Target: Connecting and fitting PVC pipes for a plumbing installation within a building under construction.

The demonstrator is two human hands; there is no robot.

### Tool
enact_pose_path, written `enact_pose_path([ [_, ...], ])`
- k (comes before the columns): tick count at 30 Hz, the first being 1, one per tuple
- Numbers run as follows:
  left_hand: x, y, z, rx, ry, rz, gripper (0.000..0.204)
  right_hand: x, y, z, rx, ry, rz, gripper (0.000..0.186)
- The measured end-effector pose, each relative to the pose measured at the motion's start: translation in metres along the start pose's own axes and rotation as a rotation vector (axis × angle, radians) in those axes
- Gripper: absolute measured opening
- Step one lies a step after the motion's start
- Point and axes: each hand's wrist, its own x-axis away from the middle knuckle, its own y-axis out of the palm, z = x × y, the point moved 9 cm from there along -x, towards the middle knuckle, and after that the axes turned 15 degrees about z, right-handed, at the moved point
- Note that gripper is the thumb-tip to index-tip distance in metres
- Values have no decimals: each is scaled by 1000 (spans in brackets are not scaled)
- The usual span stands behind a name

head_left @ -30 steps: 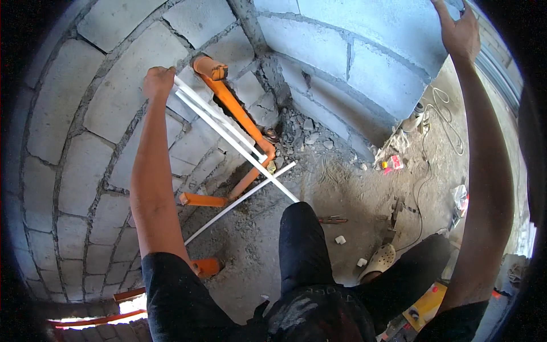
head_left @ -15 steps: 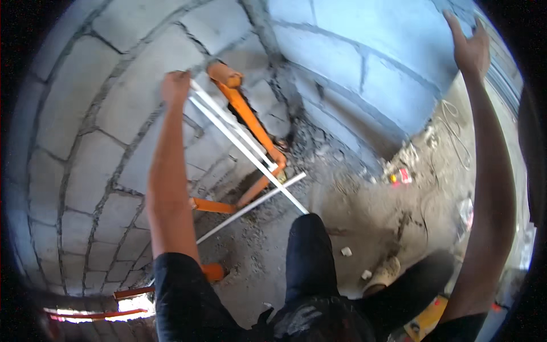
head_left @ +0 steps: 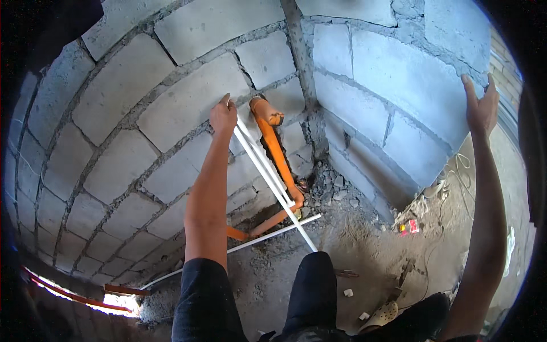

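My left hand (head_left: 223, 115), raised near the block wall, is closed around the upper end of a long white plastic pipe (head_left: 268, 176). The pipe slants down to my knee. Close beside it, a second white pipe (head_left: 254, 146) runs along the wall to an elbow fitting near the floor. An orange drain pipe (head_left: 275, 149) sits in a groove in the wall, to the right of my left hand. My right hand (head_left: 482, 108), its thumb and fingers apart, rests against the end edge of the right-hand block wall (head_left: 399, 62); some fingers are hidden.
Another white pipe (head_left: 273, 233) lies across the floor, in front of an orange pipe section (head_left: 270, 223). Rubble (head_left: 336, 188) fills the corner. A bottle with a red label (head_left: 411, 227), a thin cable (head_left: 430, 251) and white scraps lie at the right.
My view has shifted, so the wall, pipes and left hand sit farther right and lower. My left hand stays on the white pipe, and my right hand stays at the wall's edge.
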Motion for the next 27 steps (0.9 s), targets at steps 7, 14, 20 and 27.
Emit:
enact_pose_path([
  [7, 23, -30, -44, 409, -251, 129, 25, -7, 0, -18, -71, -51, 94, 91],
  [14, 195, -43, -41, 517, -453, 40, 31, -17, 3, -6, -45, -44, 48, 96],
  [20, 346, -15, -112, 430, -842, -126, 49, -11, -6, -29, -195, 8, 87, 91],
  [27, 410, 25, -73, 525, -1485, -392, 51, -9, -6, -24, -221, 72, 19, 94],
])
